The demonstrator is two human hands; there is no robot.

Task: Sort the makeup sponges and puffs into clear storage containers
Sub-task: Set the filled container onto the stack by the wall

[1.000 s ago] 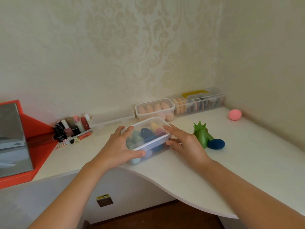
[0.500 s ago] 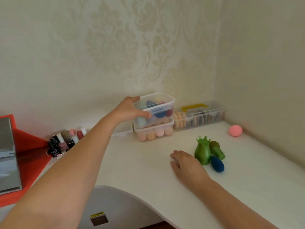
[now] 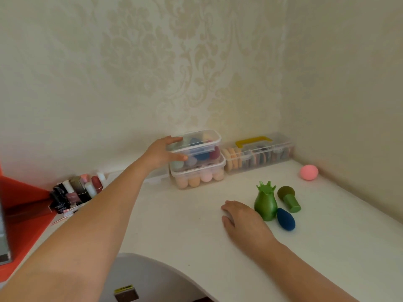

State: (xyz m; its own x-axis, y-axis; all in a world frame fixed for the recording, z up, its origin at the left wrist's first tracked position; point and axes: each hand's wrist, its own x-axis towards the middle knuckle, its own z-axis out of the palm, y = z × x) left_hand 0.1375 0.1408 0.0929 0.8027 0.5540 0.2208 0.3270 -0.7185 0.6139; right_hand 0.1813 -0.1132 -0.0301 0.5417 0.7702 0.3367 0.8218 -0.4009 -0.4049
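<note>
A clear lidded container of coloured sponges [image 3: 202,144] is stacked on a second clear container of peach sponges [image 3: 199,174] by the back wall. My left hand [image 3: 162,152] grips the left end of the top container. My right hand [image 3: 239,216] lies flat on the white desk [image 3: 174,225], holding nothing. Just right of it stand a green crown-topped holder [image 3: 266,201], a green-handled mushroom puff [image 3: 289,198] and a dark blue teardrop sponge [image 3: 286,219]. A pink sponge [image 3: 309,172] lies near the right wall.
A long clear case with a yellow handle [image 3: 259,152], filled with flat puffs, sits in the back corner. Nail polish bottles [image 3: 76,190] cluster at the left beside a red box [image 3: 24,205]. A clear lid [image 3: 156,176] lies left of the stack. The desk's front edge curves inward.
My left hand carried the coloured-sponge container from the desk's front edge onto the peach-sponge container. My right hand let go and came to rest flat on the desk.
</note>
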